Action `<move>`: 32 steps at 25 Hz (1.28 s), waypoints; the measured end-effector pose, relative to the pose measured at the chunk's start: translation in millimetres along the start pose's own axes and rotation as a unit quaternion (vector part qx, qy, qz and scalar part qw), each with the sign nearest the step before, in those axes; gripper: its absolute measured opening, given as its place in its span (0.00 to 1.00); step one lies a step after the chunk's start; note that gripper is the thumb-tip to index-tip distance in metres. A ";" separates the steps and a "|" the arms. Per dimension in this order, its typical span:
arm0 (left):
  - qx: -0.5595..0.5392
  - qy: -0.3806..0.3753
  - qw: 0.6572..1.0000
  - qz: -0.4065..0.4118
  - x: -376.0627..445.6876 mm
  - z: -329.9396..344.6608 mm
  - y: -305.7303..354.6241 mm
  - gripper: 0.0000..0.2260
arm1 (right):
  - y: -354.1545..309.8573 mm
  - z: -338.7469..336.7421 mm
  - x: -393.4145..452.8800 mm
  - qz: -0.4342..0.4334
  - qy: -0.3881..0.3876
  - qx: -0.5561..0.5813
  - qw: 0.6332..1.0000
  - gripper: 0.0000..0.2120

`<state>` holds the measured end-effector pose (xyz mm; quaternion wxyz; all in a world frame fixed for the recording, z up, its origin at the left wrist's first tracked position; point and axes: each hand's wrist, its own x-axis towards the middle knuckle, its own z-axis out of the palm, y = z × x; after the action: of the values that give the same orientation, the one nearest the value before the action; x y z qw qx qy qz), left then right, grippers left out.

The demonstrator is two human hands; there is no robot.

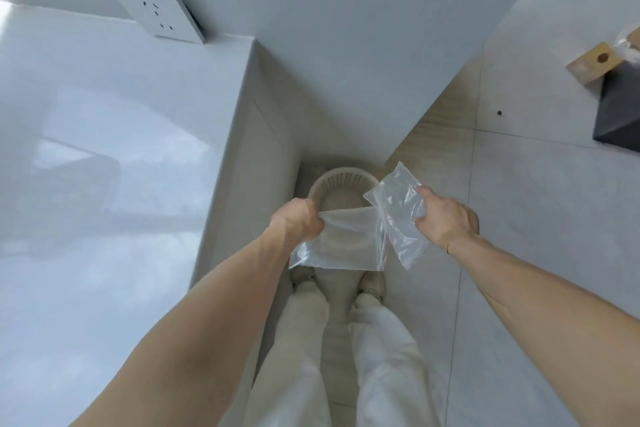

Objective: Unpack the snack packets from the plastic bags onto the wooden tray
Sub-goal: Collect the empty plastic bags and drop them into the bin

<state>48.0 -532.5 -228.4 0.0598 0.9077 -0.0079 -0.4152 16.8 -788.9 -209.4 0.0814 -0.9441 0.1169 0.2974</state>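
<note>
We've got two clear plastic bags in hand, both look empty, so the unpacking part seems done or close to it. Left hand is pinched shut on the corner of the flat bag, which hangs right over the waste basket on the floor. Right hand is clamped on the crumpled bag, just right of the basket rim. We read this as binning the empties, which is our guess.

Hard to confirm:
- No snack packets in view anywhere.
- Wooden piece, far right of the basket and cut by the frame edge, may be the tray; can't tell.
- Something clear beside it could be another bag, too little of it shows.
- Basket contents hidden behind the flat bag.
</note>
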 end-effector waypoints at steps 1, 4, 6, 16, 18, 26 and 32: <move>0.000 -0.003 1.000 -0.013 14.9 12.7 -0.8 0.15 | 2.3 14.6 13.6 -0.002 -0.003 -0.003 1.000 0.29; -0.008 -0.007 0.999 -0.035 65.4 58.4 -5.9 0.15 | 6.7 70.3 58.5 -0.014 -0.031 -0.012 0.999 0.29; -0.022 -0.001 0.999 -0.044 98.1 88.2 -12.2 0.14 | 4.3 112.1 88.8 -0.025 -0.049 -0.031 0.998 0.29; -0.091 0.043 0.993 -0.061 229.1 180.4 -8.2 0.13 | -13.8 261.9 200.5 -0.017 -0.088 0.024 0.996 0.23; -0.088 0.033 0.994 -0.057 248.8 190.6 -1.9 0.13 | -19.0 280.5 218.6 -0.006 -0.098 0.045 0.994 0.23; -0.144 -0.042 0.985 -0.090 293.3 221.4 -0.1 0.20 | -17.8 323.7 258.7 0.058 -0.153 0.142 0.976 0.24; -0.125 -0.063 0.986 -0.090 281.4 213.3 3.3 0.22 | -15.7 299.5 244.6 0.047 -0.172 0.108 0.978 0.22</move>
<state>71.5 -575.5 -578.1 0.1341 0.8623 0.1222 -0.4727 53.2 -749.2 -592.6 0.1872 -0.8581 0.1767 0.4443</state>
